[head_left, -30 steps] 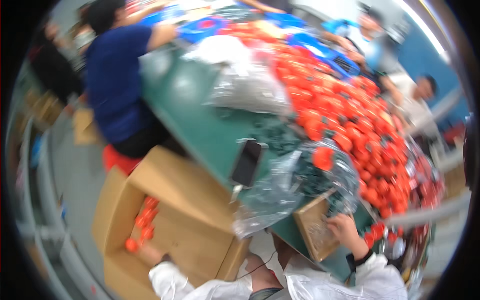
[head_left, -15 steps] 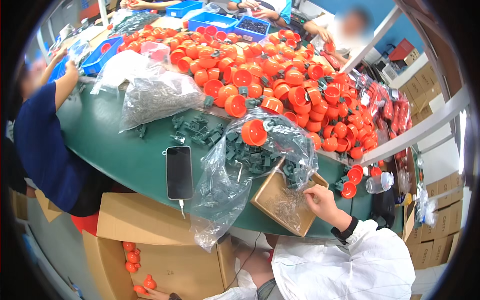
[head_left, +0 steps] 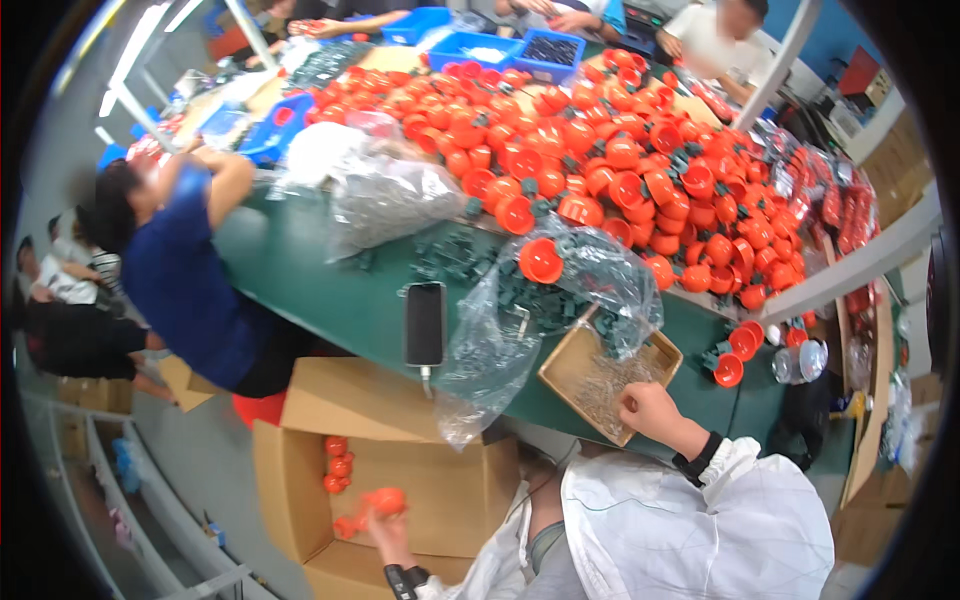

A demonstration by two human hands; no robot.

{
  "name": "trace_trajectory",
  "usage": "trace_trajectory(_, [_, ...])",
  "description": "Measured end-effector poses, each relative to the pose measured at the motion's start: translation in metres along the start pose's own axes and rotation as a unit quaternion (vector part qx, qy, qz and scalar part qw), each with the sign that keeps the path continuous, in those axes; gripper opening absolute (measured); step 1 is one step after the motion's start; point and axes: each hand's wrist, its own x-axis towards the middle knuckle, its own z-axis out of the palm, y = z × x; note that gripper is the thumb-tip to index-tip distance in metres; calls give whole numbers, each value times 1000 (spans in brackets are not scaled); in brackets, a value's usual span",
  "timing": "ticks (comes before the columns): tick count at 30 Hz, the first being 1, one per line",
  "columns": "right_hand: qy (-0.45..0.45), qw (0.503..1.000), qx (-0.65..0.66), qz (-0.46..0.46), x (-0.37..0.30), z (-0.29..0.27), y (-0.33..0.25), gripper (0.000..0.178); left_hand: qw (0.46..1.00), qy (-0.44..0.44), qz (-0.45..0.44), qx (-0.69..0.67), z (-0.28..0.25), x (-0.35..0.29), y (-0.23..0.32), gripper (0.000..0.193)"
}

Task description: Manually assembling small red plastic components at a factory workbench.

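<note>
My left hand (head_left: 390, 535) is inside the open cardboard box (head_left: 435, 515), fingers at an orange cup-shaped piece (head_left: 386, 500). Both are smeared by motion, but the piece seems to be in the fingers. A second orange piece lies beside it, and a short column of orange cups (head_left: 338, 465) rests along the box's left side. At the table edge, my right hand (head_left: 650, 412) has its fingers curled together over a shallow brown tray (head_left: 565, 382) of fine wire springs (head_left: 605, 385). Whatever its fingertips pinch is too small to make out.
A large heap of orange cups (head_left: 600, 180) covers the far table. Dark green clips (head_left: 535, 300) spill from a clear bag (head_left: 490, 370) beside a phone (head_left: 425, 325) with a cable. Another bag (head_left: 390, 205) lies behind. A person in blue (head_left: 190, 290) sits at left; others work across the table.
The view has swung, so the scene sits farther right and higher. My left hand has come up slightly with the orange piece at its fingers. My right hand has lowered toward the springs.
</note>
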Motion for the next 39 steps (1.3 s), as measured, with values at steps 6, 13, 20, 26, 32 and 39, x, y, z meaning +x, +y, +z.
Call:
trace_trajectory(6, [-118, 799, 583, 89, -1, -53, -63, 11, 909, -322, -259, -57, 214, -139, 22, 54])
trace_trajectory(13, [-221, 760, 611, -17, -33, -80, -137, 12, 862, -448, -183, 152, 288, -199, 2, 48])
trace_trajectory(20, [-116, 780, 614, -45, -34, -86, -134, 11, 868, -455, -170, 106, 307, -209, 13, 42])
trace_trajectory(26, [-119, 789, 600, -59, -27, -68, -118, 11, 876, -438, -171, 102, 307, -210, 5, 41])
trace_trajectory(32, [-115, 797, 590, -50, -21, -64, -111, 12, 887, -417, -158, 124, 308, -205, 1, 40])
trace_trajectory(39, [-96, 794, 596, -69, -18, -51, -109, 13, 891, -391, -133, 186, 301, -199, -7, 43])
